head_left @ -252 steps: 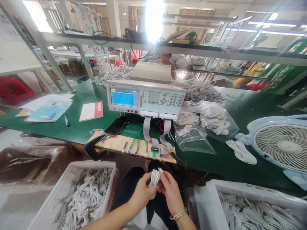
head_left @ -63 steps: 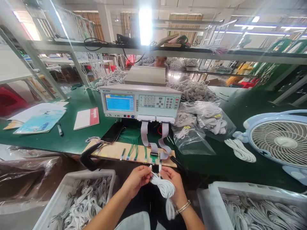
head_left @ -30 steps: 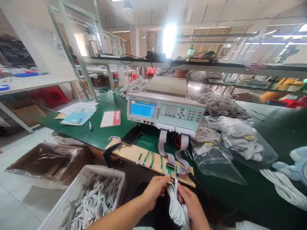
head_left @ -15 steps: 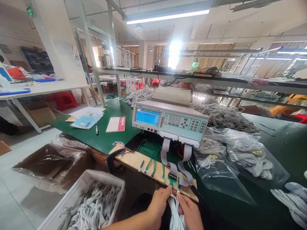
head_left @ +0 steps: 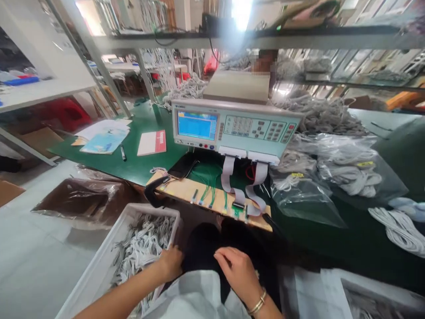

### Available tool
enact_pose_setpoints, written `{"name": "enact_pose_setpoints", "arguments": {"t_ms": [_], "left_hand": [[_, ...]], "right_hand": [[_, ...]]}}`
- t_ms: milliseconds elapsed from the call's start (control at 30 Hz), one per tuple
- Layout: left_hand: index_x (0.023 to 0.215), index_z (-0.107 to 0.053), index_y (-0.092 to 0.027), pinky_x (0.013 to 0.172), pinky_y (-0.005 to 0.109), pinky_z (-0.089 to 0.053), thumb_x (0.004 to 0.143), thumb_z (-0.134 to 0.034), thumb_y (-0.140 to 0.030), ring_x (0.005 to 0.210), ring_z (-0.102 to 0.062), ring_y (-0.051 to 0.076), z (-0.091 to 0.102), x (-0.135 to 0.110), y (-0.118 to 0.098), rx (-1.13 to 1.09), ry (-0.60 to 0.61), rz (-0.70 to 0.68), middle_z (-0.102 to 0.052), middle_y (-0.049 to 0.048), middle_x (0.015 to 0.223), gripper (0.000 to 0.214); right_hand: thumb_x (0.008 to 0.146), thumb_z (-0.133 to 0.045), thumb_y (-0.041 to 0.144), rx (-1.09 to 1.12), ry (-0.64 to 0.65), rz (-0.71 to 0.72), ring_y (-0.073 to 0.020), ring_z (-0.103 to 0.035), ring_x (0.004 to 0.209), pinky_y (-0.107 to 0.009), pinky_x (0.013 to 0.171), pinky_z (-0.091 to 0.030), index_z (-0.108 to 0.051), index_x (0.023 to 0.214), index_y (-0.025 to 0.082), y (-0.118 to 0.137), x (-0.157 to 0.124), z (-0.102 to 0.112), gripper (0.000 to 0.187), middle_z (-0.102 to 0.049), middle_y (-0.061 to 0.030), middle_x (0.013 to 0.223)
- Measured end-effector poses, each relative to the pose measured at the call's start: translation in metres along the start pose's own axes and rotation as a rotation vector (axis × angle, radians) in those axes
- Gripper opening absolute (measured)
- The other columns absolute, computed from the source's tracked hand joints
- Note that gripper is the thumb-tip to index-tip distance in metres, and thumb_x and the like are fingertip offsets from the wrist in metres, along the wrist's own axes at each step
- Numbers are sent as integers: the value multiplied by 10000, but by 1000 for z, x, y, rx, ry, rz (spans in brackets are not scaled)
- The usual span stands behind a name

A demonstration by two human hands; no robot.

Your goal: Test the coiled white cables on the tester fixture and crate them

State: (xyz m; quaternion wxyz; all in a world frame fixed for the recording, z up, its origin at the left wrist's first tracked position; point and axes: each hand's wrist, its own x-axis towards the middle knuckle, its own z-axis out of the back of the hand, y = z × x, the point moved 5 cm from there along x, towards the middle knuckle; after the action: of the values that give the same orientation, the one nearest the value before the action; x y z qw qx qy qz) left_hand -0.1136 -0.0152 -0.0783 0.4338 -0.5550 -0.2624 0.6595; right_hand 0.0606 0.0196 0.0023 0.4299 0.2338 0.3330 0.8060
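The left hand's (head_left: 171,262) fingertips are hidden beside the left bin (head_left: 99,257), so their grip cannot be told. The right hand's (head_left: 241,272) palm is hidden. The bottom edge cuts off 2 bins, the right bin (head_left: 327,288) blurred. The screen's (head_left: 195,126) writing is too small to read. The tester (head_left: 245,126) partly hides 1 person (head_left: 265,60).

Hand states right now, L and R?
Left hand: by the cable bin's rim, fingers hidden; grip cannot be told.
Right hand: fingers bent, nothing visible in it; open or closed cannot be told.
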Motion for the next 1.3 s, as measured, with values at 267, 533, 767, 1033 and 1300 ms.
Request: {"name": "enact_pose_setpoints", "arguments": {"t_ms": [267, 533, 767, 1033, 1300], "left_hand": [[762, -612, -101, 587, 236, -387, 631, -591, -414, 626, -539, 136, -80, 14, -55, -790, 628, 258, -602, 64, 694, 340], [812, -554, -114, 653, 272, -399, 622, -617, -372, 615, -548, 136, -86, 14, -90, -775, 445, 24, -602, 47, 661, 327], [844, -510, -168, 650, 276, -385, 601, -554, -553, 759, -527, 156, -91, 17, -56, -547, 313, 143, -583, 43, 834, 457], [826, -500, -147, 600, 261, -412, 612, -628, -271, 650, -559, 149, -90, 20, -63, -848, 277, 48, -596, 35, 728, 278], [835, -468, -161, 712, 261, -395, 539, -696, -200, 764, -540, 150, -100, 20, -71, -700, 232, -298, -583, 42, 814, 376]], "right_hand": [[806, -409, 166, -241, 120, 703, -165, -485, 592, -294, 543, -358, -578, 849, 151, 50, -10, -33, 174, -571, -38, 606], [786, -455, 361, 362, -377, -362, -183, -559, 713, -283, 568, -455, -433, 1093, 166, -53, -25, 40, 365, -583, -80, 900], [693, -572, 389, 357, -437, -385, -184, -572, 655, -264, 578, -458, -515, 902, 172, -44, -34, 43, 307, -618, -40, 776], [748, -522, 322, -7, -243, -94, -167, -547, 654, -260, 616, -421, -537, 714, 213, -10, -34, 21, 115, -578, -9, 682], [718, -557, 350, 352, -338, -366, -168, -571, 600, -249, 531, -436, -529, 906, 187, -53, -20, 26, 251, -625, -29, 706]]}}
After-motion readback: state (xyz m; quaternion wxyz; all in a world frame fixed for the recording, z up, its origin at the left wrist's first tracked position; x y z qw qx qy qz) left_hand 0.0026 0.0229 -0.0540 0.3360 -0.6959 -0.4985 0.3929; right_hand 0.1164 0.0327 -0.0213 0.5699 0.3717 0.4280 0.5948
